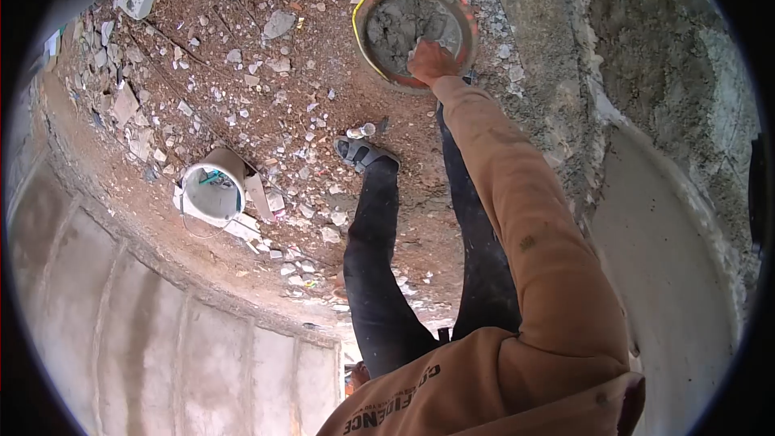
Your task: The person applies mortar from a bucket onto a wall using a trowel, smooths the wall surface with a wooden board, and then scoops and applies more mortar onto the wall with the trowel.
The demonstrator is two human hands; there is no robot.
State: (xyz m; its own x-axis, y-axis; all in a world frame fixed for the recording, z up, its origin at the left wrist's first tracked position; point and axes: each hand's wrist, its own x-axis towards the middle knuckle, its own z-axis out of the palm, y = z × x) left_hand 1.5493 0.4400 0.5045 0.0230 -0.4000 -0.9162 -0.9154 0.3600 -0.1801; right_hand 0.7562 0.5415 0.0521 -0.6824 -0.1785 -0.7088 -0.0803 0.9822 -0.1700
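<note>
My right hand (432,61) reaches down over the near rim of a round basin (362,48) with a yellow and orange edge. Its fingers are closed, and whatever they grip is hidden by the hand. Wet grey mortar (395,28) fills the basin, lumpy on the left, with a smoother patch beside the hand. My left hand does not show in the picture.
A pale bucket (219,186) with a teal item inside stands on the left, among boards. Rubble and stones (280,24) litter the dirt. My sandalled foot (365,152) is below the basin. A rough concrete ledge (557,73) runs along the right; a block wall (145,315) curves lower left.
</note>
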